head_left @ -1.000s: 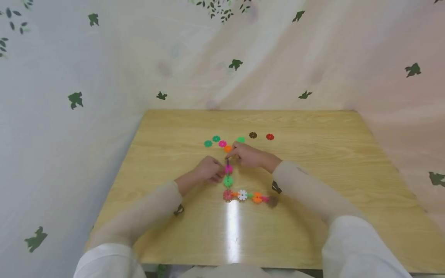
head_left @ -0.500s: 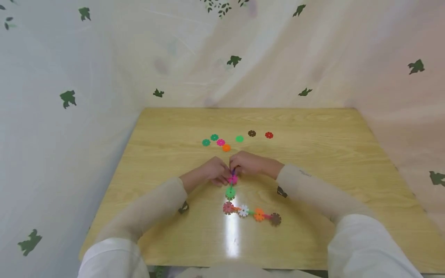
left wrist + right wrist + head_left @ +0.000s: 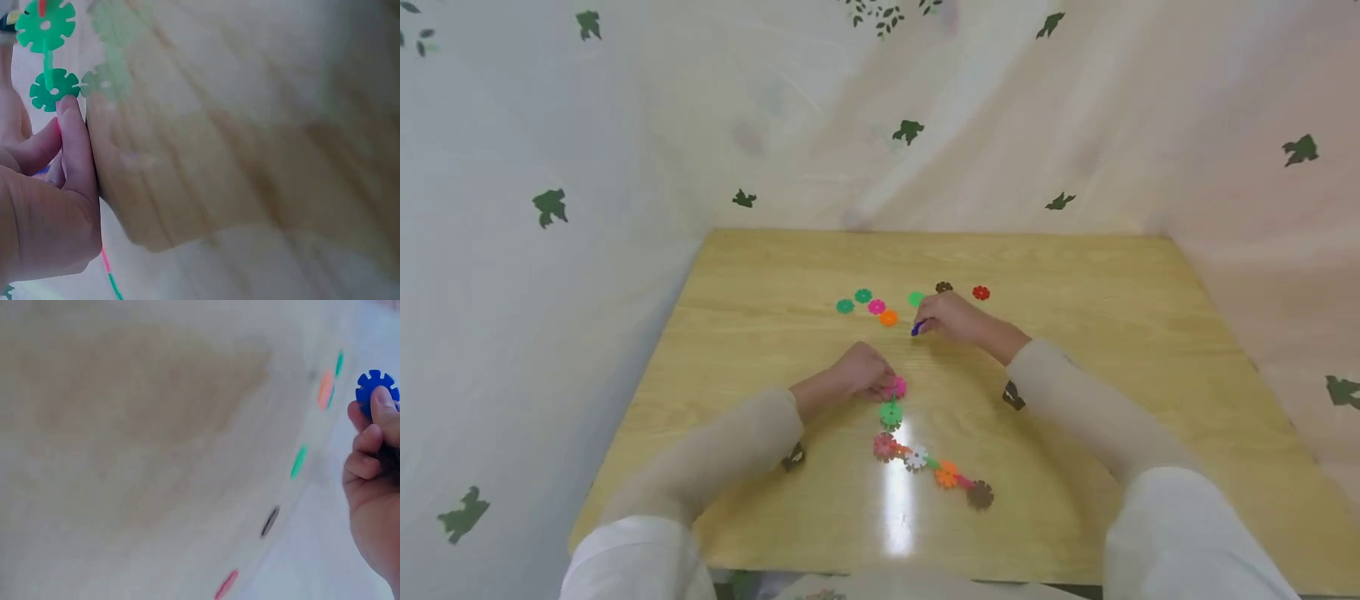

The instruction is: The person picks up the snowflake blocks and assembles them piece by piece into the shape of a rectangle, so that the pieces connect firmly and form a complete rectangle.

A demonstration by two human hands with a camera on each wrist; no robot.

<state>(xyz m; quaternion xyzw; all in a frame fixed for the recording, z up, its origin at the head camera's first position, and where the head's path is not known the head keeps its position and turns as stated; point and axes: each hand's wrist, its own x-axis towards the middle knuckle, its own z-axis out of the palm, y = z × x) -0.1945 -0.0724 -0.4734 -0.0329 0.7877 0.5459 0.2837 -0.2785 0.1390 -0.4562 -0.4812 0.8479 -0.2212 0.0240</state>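
My left hand (image 3: pixel 865 371) pinches a pink flower-shaped interlocking disc (image 3: pixel 898 387), the far end of a joined chain. From it the chain runs through a green disc (image 3: pixel 891 413) to a red disc (image 3: pixel 884 446). There it bends right through a white disc (image 3: pixel 916 457) and an orange disc (image 3: pixel 947 474) to a brown one (image 3: pixel 980 495). Apart from the chain, my right hand (image 3: pixel 951 317) holds a blue disc (image 3: pixel 370 387) between thumb and fingers. In the left wrist view, linked green discs (image 3: pixel 45 28) stand just past my fingertips.
Loose discs lie toward the back of the wooden table (image 3: pixel 1112 333): two teal ones (image 3: pixel 845 307), a pink (image 3: pixel 877 307), an orange (image 3: pixel 889 318), a light green (image 3: pixel 916 298), a dark brown (image 3: pixel 943 287) and a red (image 3: pixel 981 293). A printed cloth (image 3: pixel 820 125) hangs behind.
My hands came together at the chain's pink end, then my right hand moved away to the back right with the blue disc. The chain shifted toward me, its brown end swinging nearer.
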